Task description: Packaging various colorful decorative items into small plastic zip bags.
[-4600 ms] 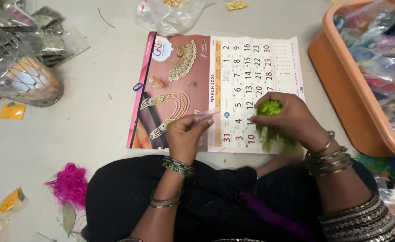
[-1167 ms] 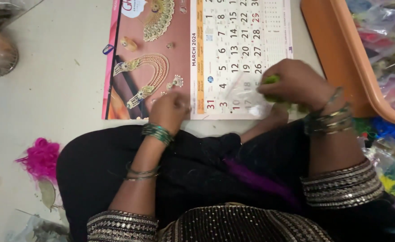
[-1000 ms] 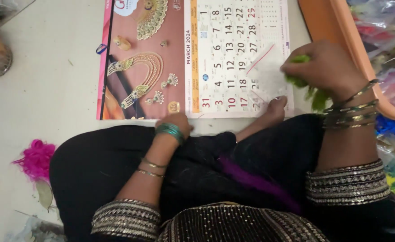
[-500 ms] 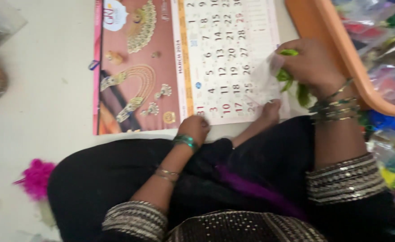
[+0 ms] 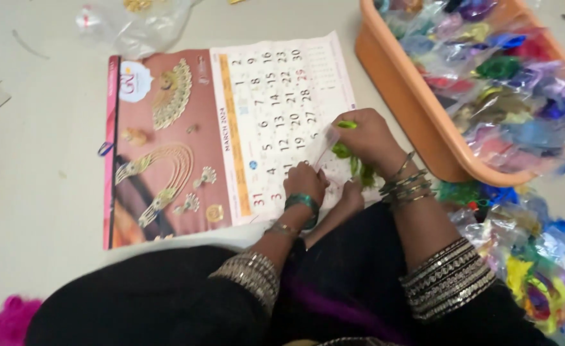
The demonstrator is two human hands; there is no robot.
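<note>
At the lower left corner of the frame, a tuft of magenta feathers (image 5: 3, 320) lies on the pale floor (image 5: 39, 192). Above it, at the upper left, sits a crumpled clear plastic bag (image 5: 135, 25).

Moving right, a wall calendar (image 5: 186, 141) lies flat on the floor, its left half showing gold jewellery, its right half a grid of dates. We are seated behind it in black clothing, working over its lower right corner.

Our left hand (image 5: 305, 182), wearing a green bangle, rests on the calendar with fingers curled together; we cannot tell whether it grips anything. Just to its right, our right hand (image 5: 365, 138) is closed around a bunch of green feathers (image 5: 353, 160), with a small clear packet (image 5: 324, 144) at the fingertips between the two hands. We judge the work to be in midcourse: the green feathers are still in hand, not visibly inside the packet.

Further right, an orange plastic tub (image 5: 410, 128) holds many filled packets of coloured feathers, and more filled packets (image 5: 532, 256) are heaped at the lower right. These suggest much is already packed. Nothing blocks the hands, though the tub stands close beside the right wrist.
</note>
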